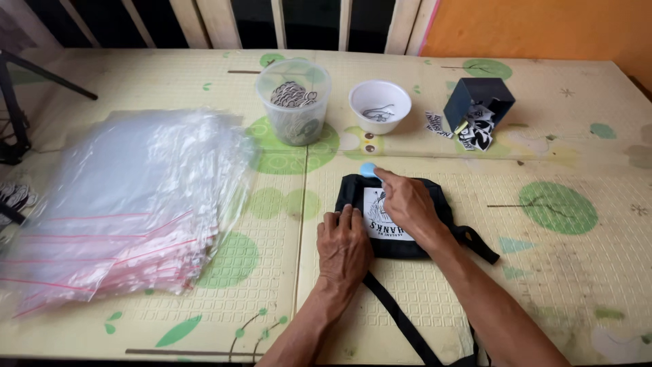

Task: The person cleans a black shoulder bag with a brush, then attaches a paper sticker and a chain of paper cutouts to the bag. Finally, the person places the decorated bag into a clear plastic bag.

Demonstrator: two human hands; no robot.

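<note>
**Folded black bag under both hands**

Nearest the camera we found two bare forearms reaching up from the lower edge, with black straps (401, 319) trailing between them toward that edge. We recorded the left hand (343, 248) lying flat, fingers together and unclenched, pressing the lower left part of a folded black cloth bag (394, 217). We recorded the right hand (407, 204) resting across the bag's white printed panel (375, 214), grasping nothing, its index finger extended and touching a small light-blue round piece (368, 169) at the bag's top edge. The bag lay on the table (557, 272), just right of the seam in its pale yellow mat with green circles.

To the left, well apart from the bag, we noted a large stack of clear plastic zip bags (129, 204) with red sealing strips. Beyond the bag we noted a clear plastic tub (293, 102) holding round black-and-white pieces, a white bowl (379, 105) just beside it, and a dark blue box (479, 102) tipped on its side with black-and-white printed slips (475, 129) spilling from it. We could not tell what the bowl held.
</note>
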